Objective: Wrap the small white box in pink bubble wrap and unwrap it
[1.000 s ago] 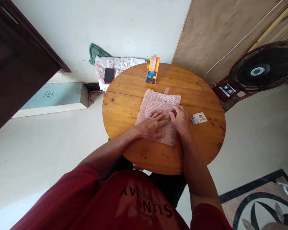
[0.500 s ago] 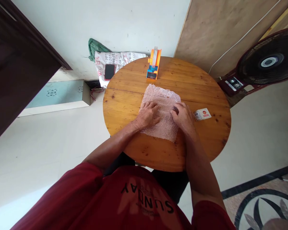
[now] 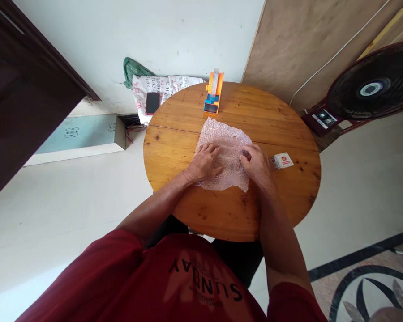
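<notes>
A pinkish sheet of bubble wrap point(image 3: 225, 134) lies on the round wooden table point(image 3: 174, 147), its edges uneven. My left hand point(image 3: 206, 162) rests flat on the left half of the sheet with its fingers stretched out. At the sheet's right edge, my right hand point(image 3: 256, 162) is curled, thumb and fingers bent round the bubble wrap. The exact pinch is partly hidden by the hand. Just right of that hand lies a small white card or packet point(image 3: 282, 161) with a red-orange logo.
An orange and blue tape dispenser point(image 3: 214, 91) stands near the table's far edge. Behind the table on the left are a printed white sack point(image 3: 171, 83), a phone point(image 3: 152, 103) and a green bag point(image 3: 136, 71). A dark fan point(image 3: 371, 89) stands at the right.
The bubble wrap's near edge has drawn back a little from me and crumpled at the near right corner. Both hands stay in nearly the same places on the sheet.
</notes>
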A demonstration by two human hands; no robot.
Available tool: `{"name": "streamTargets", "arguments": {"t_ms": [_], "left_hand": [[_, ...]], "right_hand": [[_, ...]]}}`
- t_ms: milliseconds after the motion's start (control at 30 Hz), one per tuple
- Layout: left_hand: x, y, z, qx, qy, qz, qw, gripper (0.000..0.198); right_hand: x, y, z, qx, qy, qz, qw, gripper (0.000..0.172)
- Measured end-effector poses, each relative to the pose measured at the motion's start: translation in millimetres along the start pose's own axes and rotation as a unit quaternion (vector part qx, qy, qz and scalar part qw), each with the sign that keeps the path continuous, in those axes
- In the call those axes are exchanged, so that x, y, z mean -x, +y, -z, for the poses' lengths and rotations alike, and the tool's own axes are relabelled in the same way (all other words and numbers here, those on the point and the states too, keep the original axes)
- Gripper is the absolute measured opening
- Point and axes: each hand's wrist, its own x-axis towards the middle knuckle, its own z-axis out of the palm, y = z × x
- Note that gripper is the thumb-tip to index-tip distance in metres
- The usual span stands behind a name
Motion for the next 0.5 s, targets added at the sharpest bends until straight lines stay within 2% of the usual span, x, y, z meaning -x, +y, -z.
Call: {"name": "streamTargets", "arguments": {"t_ms": [267,400,500], "left_hand": [[-0.7,-2.4,-2.9,-0.001,0.003,-0.006,1.0,0.072],[-0.9,-2.5,-3.3,-0.005,0.003,-0.007,1.0,0.073],[-1.1,-1.9,-2.6,-0.005,0.0,-0.002,1.0,0.074]], "right_hand": [[-1.5,1.9,0.0,-0.018,0.002,0.008,1.0,0.028],[-0.8,0.7,3.2,-0.036,0.041,0.012,0.998,0.025],[1.1,-0.2,10.8,-0.061,0.098,-0.001,0.993,0.026]]}}
